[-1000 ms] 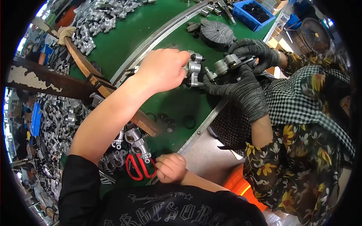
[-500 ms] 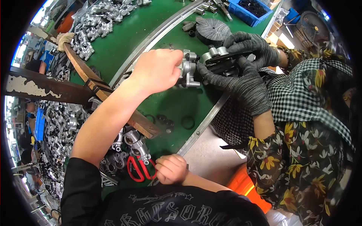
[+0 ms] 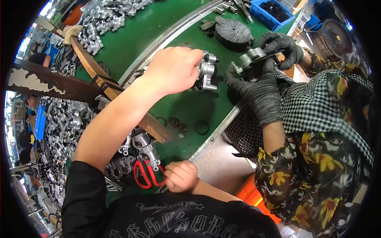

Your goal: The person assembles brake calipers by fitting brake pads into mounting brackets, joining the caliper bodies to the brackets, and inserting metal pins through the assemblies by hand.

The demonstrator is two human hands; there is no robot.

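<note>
My left hand [image 3: 174,70] reaches over the green table [image 3: 186,109], its fingers curled around a silver cast-metal part [image 3: 207,71] with short cylinders and a black end. Much of that part is hidden behind the hand. By the table's near edge, my right hand [image 3: 181,176] is closed, and whatever may be inside its fingers is hidden. Just left of it lie red-handled scissors [image 3: 142,174] and a silver metal fitting [image 3: 146,148]. Beneath my left hand, a black ring [image 3: 202,127] and small black round pieces [image 3: 174,122] rest on the table.
At right, a co-worker's gloved hands [image 3: 260,93] hold a silver and black part [image 3: 251,59]. Behind are a grey wound roll [image 3: 234,33] and a blue bin [image 3: 274,14]. A wooden bar [image 3: 152,127] and rusty beam [image 3: 51,85] cross the left, among heaps of metal parts [image 3: 107,20].
The co-worker's gloved hands have moved right, away from my left hand, and their part has turned. The view has shifted slightly. My own hands keep nearly the same pose.
</note>
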